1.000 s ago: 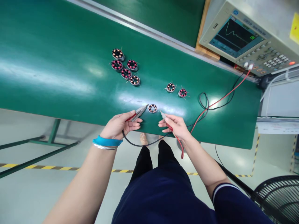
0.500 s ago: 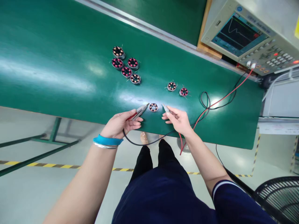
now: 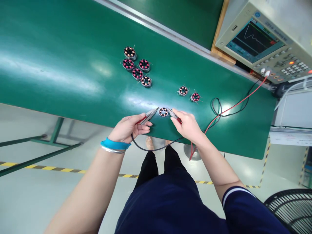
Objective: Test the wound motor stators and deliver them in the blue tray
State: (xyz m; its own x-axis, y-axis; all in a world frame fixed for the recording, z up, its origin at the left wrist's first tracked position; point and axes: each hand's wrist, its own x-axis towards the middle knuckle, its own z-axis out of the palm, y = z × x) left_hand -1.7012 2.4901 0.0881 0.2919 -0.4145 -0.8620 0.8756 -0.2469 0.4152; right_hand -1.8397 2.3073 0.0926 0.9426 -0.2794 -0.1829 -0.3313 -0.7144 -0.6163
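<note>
A small round motor stator [image 3: 163, 112] with copper windings lies near the front edge of the green table, between my two hands. My left hand [image 3: 131, 126] is closed around a red-handled alligator clip [image 3: 147, 116], whose tip points at the stator's left side; a black lead runs from it. From the right, my right hand [image 3: 186, 123] grips a second alligator clip [image 3: 173, 114], its jaws close to the stator's right edge. Whether either clip touches the stator's thin wire ends I cannot tell.
Several more stators [image 3: 137, 74] cluster at the back left, and two stators [image 3: 183, 90] stand right of centre. A tester with a screen [image 3: 254, 40] stands at the back right, its red lead [image 3: 240, 101] and black lead crossing the table. A black fan [image 3: 292, 208] is at lower right.
My right hand has turned and moved slightly nearer the stator, so the clip's red handle now shows. The left hand keeps its grip. The whole view has shifted a little.
</note>
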